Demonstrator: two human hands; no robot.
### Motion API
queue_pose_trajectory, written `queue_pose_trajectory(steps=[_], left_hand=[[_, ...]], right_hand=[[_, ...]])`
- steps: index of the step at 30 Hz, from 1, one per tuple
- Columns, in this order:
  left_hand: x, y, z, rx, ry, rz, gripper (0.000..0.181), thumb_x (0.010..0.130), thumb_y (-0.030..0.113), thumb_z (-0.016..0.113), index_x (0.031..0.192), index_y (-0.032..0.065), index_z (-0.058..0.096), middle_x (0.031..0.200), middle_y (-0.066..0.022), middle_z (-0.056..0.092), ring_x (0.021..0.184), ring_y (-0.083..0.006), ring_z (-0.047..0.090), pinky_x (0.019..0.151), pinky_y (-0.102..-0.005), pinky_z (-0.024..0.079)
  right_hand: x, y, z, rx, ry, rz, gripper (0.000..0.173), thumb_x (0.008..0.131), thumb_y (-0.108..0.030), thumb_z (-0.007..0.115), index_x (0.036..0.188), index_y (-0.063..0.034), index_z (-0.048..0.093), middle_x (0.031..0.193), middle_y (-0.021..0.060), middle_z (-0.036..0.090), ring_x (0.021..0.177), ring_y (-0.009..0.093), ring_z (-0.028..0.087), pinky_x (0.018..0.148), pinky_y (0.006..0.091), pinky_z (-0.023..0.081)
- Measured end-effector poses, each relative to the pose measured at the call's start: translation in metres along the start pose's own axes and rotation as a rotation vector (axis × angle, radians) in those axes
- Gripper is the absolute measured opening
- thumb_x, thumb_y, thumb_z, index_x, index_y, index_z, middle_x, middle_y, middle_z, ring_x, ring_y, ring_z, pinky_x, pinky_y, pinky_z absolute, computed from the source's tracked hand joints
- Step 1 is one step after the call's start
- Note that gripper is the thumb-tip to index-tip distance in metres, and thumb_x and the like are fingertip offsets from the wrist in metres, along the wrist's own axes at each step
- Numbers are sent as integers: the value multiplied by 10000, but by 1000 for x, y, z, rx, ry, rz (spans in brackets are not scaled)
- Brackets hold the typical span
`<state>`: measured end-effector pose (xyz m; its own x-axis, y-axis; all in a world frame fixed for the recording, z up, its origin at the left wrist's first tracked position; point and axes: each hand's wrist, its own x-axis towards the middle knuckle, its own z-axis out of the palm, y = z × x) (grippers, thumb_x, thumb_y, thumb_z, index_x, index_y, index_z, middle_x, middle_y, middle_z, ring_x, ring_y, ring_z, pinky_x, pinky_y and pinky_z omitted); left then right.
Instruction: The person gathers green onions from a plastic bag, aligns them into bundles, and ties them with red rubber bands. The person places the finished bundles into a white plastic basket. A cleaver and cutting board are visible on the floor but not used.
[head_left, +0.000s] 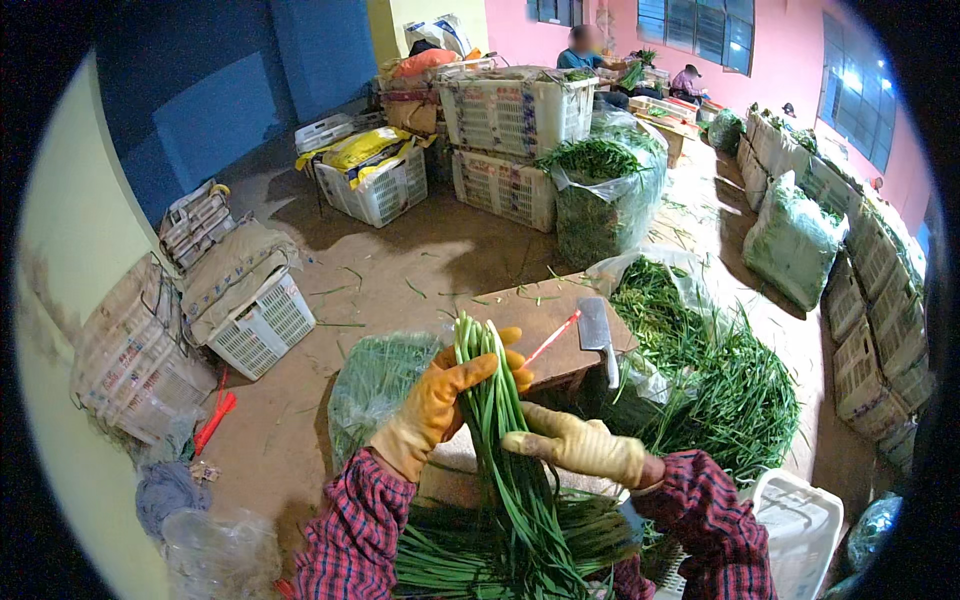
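Note:
My left hand, in an orange rubber glove, grips a bunch of long green garlic chives near its pale cut ends, which point up and away from me. My right hand, in a cream glove, lies against the right side of the bunch with its fingers extended; whether it grips any leaves I cannot tell. The leaves hang down over a pile of more chives on my lap. Beyond my hands, a cleaver and a red-and-white strip lie on a wooden board.
Right of the board stands a large heap of greens in plastic, with a white plastic basket nearer me. A bag of greens is at left. Stacked crates and filled bags stand farther back. Two people sit at the far end.

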<state>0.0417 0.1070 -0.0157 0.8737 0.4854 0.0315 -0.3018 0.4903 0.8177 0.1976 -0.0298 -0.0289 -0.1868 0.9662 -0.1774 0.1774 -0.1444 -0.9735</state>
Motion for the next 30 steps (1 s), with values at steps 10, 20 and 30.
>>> queue_pose_trajectory(steps=[10,20,30], left_hand=[[13,1,20,92,-32,-93,324,848,159,691,1116,1,599,918,-102,677,808,-219,674,734,-336,559],[2,3,2,738,-39,24,265,856,82,604,1113,20,619,1135,-93,632,1082,-269,583,964,-456,432],[23,100,-31,-11,491,849,296,898,295,641,1077,69,571,1047,-95,637,946,-221,647,853,-352,546]], right_hand=[[28,-83,-42,-103,91,-304,444,1000,-354,438,1319,-56,512,1107,35,631,853,97,541,738,252,449],[24,-57,-23,141,54,-381,470,996,-255,472,1412,-56,385,1353,67,494,1148,133,514,984,287,393],[-21,-23,-77,-365,574,-488,473,929,-162,571,1358,-13,442,1408,143,433,1328,247,369,1107,358,269]])
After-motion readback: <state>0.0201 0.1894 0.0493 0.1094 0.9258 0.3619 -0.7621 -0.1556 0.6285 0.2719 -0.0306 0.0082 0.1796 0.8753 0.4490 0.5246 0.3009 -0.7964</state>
